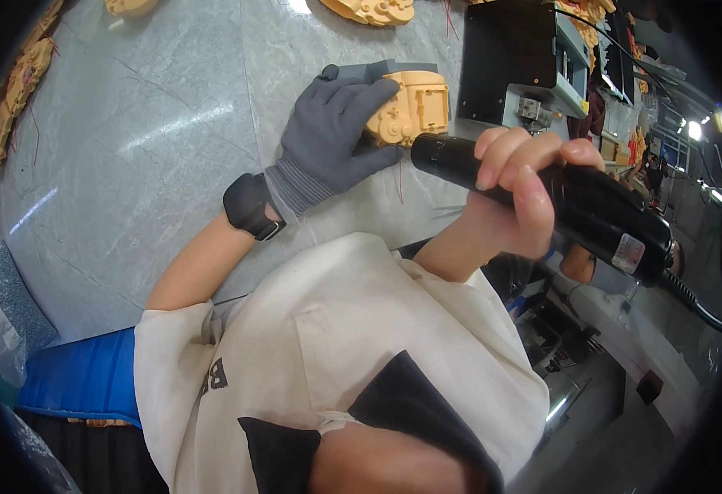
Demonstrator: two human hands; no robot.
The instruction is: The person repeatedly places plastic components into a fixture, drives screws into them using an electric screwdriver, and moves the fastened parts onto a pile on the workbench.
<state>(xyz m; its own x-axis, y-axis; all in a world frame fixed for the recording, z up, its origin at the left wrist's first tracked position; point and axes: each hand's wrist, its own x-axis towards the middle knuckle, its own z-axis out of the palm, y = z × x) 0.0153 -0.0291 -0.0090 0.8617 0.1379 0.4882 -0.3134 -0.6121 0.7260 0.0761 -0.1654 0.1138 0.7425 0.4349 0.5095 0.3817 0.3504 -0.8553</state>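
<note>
Grey-gloved fingers of the left hand grasp a boxy yellow-orange moulded housing with rounded bosses and a rectangular recess, over the grey tabletop. Rightward, the bare right hand clasps a black cylindrical corded tool.

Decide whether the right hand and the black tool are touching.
Touching: the head view shows the right hand with its fingers curled around the black tool.
</note>
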